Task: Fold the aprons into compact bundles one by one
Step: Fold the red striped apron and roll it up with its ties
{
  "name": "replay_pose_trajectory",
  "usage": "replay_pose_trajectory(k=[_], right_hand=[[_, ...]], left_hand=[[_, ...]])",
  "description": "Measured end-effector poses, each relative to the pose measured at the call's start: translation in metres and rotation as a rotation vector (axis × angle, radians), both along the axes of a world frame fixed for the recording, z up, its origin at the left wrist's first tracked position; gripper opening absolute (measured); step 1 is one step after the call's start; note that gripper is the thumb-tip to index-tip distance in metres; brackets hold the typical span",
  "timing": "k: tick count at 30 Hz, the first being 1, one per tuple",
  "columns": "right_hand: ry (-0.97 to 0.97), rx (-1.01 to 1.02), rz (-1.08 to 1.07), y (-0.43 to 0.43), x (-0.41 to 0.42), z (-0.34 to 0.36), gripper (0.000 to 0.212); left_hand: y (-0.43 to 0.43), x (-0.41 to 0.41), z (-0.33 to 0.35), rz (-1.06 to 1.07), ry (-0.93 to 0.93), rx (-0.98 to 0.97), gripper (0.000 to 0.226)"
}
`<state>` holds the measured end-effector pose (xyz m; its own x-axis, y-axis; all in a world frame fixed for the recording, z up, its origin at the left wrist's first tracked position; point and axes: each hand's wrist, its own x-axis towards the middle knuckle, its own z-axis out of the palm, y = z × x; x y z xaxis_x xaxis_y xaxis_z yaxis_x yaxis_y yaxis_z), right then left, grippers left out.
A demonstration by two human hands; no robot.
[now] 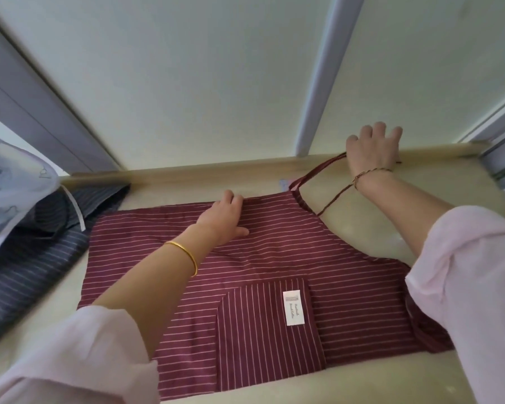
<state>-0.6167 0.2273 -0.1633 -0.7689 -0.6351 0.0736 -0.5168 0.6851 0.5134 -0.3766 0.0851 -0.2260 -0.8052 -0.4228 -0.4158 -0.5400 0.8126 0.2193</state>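
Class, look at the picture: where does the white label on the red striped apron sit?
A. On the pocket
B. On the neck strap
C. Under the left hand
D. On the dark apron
A: the white label lies on the pocket of the red striped apron.

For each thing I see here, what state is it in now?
Red striped apron: spread flat on the counter, not yet folded.
Neck strap: stretched out toward the wall, under the right hand.
Left hand: rests on the apron's far edge.
Right hand: fingers spread, on the strap.
Dark striped apron: crumpled heap at the left.
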Motion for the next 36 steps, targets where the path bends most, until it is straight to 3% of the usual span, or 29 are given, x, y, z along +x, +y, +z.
replay_pose_trajectory(k=[3,6,10,11,13,15,17,19,21,22,24,27,32,36], right_hand=[[-0.163,-0.208,-0.127,0.007,-0.015,0.002,0.034],[-0.525,-0.543,-0.306,0.003,0.003,-0.009,0.026],[-1.127,-1.037,-0.766,-0.002,0.025,-0.028,0.025],[-1.189,-1.085,-0.778,-0.001,0.023,-0.033,0.022],[-1.030,-1.032,-0.643,0.003,0.013,-0.038,0.028],[-0.654,-0.952,-0.451,0.008,0.003,-0.034,0.033],[-0.517,-0.868,-0.316,0.012,0.002,-0.031,0.048],[-0.510,-0.664,-0.257,0.012,0.011,-0.032,0.054],[-0.581,-0.547,-0.126,0.008,0.036,-0.042,0.020],[-0.638,-0.542,-0.072,0.004,0.055,-0.047,0.016],[-0.684,-0.513,-0.014,-0.003,0.092,-0.060,0.025],[-0.568,-0.508,-0.043,-0.007,0.117,-0.072,0.030],[-0.615,-0.574,-0.068,-0.005,0.103,-0.074,0.023],[-0.602,-0.515,-0.087,-0.011,0.095,-0.083,0.023]], left_hand=[[-0.004,-0.002,0.002,0.093,0.016,-0.027,0.046],[-0.008,-0.010,0.002,0.141,0.002,-0.066,0.032],[-0.014,-0.016,-0.002,0.136,-0.031,-0.102,0.019],[-0.015,-0.017,-0.003,0.134,-0.033,-0.115,0.018],[-0.016,-0.018,-0.003,0.137,-0.034,-0.130,0.018],[-0.016,-0.020,-0.004,0.160,-0.028,-0.138,0.019],[-0.015,-0.019,-0.005,0.188,-0.015,-0.152,0.021],[-0.013,-0.018,-0.008,0.201,0.012,-0.172,0.021],[-0.012,-0.015,-0.009,0.189,0.032,-0.186,0.020],[-0.011,-0.014,-0.008,0.178,0.036,-0.181,0.019],[-0.012,-0.008,-0.004,0.165,0.033,-0.154,0.019],[-0.022,0.006,0.003,0.174,0.007,-0.176,0.017],[-0.041,0.025,-0.001,0.203,-0.038,-0.254,0.019],[-0.040,0.030,-0.009,0.237,-0.036,-0.288,0.026]])
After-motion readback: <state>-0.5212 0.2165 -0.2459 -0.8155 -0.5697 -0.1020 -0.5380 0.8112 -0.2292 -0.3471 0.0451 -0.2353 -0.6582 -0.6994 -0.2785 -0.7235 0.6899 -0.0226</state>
